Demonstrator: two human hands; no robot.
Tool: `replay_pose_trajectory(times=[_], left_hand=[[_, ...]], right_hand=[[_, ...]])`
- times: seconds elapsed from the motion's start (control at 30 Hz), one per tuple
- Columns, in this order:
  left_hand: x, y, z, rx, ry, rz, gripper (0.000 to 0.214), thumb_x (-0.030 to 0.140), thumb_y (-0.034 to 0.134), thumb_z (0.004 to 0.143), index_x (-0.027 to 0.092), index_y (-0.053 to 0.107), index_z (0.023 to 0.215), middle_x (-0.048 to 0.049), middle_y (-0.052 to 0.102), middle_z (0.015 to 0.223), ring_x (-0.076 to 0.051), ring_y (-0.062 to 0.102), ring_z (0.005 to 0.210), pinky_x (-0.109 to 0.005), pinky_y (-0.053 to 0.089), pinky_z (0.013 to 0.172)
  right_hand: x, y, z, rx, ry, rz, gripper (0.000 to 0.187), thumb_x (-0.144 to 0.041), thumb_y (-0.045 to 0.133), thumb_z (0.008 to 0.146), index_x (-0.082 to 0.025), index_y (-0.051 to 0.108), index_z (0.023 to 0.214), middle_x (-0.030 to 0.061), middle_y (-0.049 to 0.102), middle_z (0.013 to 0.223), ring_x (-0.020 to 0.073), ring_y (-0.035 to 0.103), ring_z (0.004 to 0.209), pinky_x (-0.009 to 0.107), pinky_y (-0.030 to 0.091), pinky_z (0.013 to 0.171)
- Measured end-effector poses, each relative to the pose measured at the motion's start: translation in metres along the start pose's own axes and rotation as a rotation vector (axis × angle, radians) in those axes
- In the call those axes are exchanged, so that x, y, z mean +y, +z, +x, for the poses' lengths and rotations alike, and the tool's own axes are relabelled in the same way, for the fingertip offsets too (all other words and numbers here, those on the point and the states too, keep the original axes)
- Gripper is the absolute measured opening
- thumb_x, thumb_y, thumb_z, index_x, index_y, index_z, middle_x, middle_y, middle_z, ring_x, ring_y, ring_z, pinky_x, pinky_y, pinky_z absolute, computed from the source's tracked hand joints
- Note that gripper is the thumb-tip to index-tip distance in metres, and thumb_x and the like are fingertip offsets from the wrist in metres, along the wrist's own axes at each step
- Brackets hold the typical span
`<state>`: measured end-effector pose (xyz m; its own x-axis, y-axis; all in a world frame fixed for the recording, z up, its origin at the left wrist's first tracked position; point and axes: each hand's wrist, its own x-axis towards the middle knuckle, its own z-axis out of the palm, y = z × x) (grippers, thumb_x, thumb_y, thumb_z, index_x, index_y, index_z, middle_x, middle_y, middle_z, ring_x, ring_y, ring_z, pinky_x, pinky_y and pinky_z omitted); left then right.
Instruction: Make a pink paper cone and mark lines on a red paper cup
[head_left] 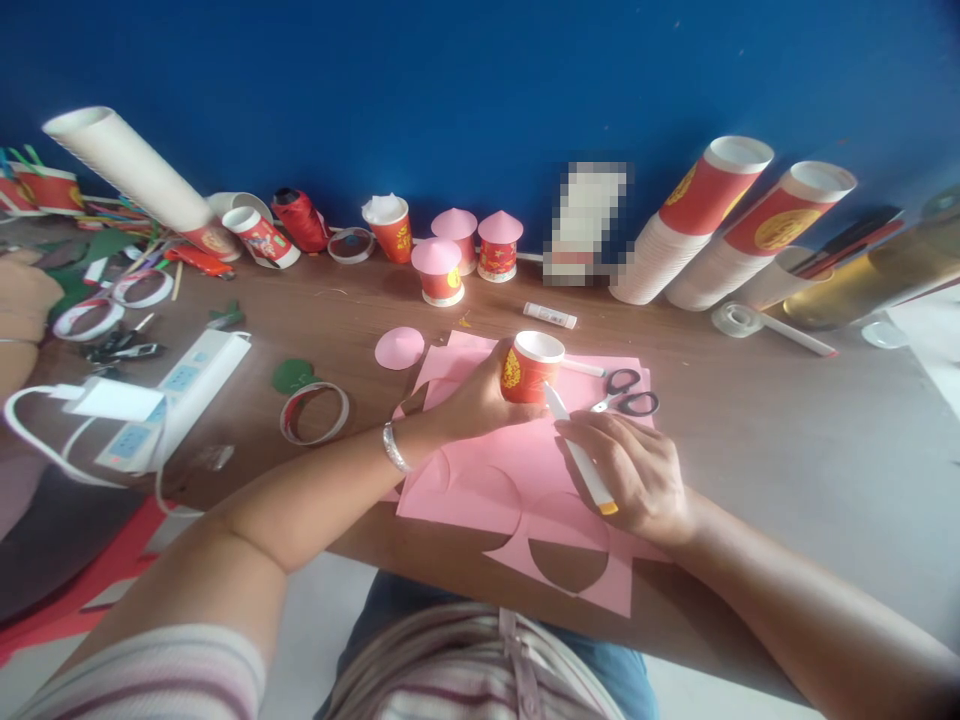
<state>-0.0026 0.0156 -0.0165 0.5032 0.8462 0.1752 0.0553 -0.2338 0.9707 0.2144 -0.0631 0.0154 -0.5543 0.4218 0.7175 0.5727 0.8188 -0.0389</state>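
My left hand is wrapped round a red paper cup with a gold print and a white rim, held upright over the pink paper. A white utility knife with a yellow end is gripped in my right hand. Its tip is at the lower right side of the cup; whether it pierces the wall I cannot tell. Beneath both hands lie pink paper sheets with round pieces cut out. Black-handled scissors rest on the paper, just beyond my right hand.
Several cups with pink cone tops stand near the blue wall. A glue stick and a pink paper cone lie before them. Tall cup stacks lean at right. A power strip and cut cup rings are at left.
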Motion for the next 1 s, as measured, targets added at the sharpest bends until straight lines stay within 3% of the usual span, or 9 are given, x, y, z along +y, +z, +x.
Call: replay_pose_trajectory(times=[0.3,0.43,0.73,1.0], left_hand=[[0.003,0.0,0.001,-0.017,-0.001,-0.054,0.059,0.042,0.089,0.079,0.02,0.049,0.116,-0.0077,0.065,0.108,-0.02,0.064,0.094,-0.032,0.056,0.074],[0.001,0.0,0.001,-0.011,0.007,-0.047,0.06,0.042,0.089,0.078,0.02,0.049,0.118,-0.0077,0.065,0.109,-0.02,0.064,0.094,-0.032,0.056,0.076],[-0.004,0.0,-0.001,-0.008,0.016,0.035,0.064,0.041,0.089,0.078,0.022,0.051,0.125,-0.0073,0.066,0.11,-0.023,0.066,0.096,-0.035,0.059,0.077],[-0.007,0.0,-0.001,0.009,0.049,0.087,0.065,0.038,0.093,0.076,0.021,0.053,0.124,-0.0089,0.067,0.114,-0.023,0.067,0.098,-0.035,0.059,0.081]], right_hand=[[0.001,0.0,-0.002,-0.005,0.032,-0.051,0.041,-0.007,0.058,0.097,-0.014,0.059,0.137,0.0106,0.077,0.098,0.021,0.075,0.079,0.032,0.06,0.062],[0.001,0.0,-0.001,-0.005,0.005,-0.054,0.038,-0.008,0.058,0.096,-0.009,0.059,0.134,0.0134,0.077,0.096,0.0229,0.075,0.078,0.034,0.059,0.061],[-0.002,0.003,0.002,-0.012,-0.003,0.014,0.045,-0.007,0.049,0.098,-0.01,0.054,0.143,0.0127,0.076,0.097,0.0231,0.074,0.08,0.033,0.06,0.062],[-0.004,0.005,0.003,-0.044,-0.003,0.025,0.041,-0.007,0.046,0.099,-0.011,0.056,0.138,0.0112,0.077,0.096,0.0212,0.073,0.076,0.033,0.059,0.065]])
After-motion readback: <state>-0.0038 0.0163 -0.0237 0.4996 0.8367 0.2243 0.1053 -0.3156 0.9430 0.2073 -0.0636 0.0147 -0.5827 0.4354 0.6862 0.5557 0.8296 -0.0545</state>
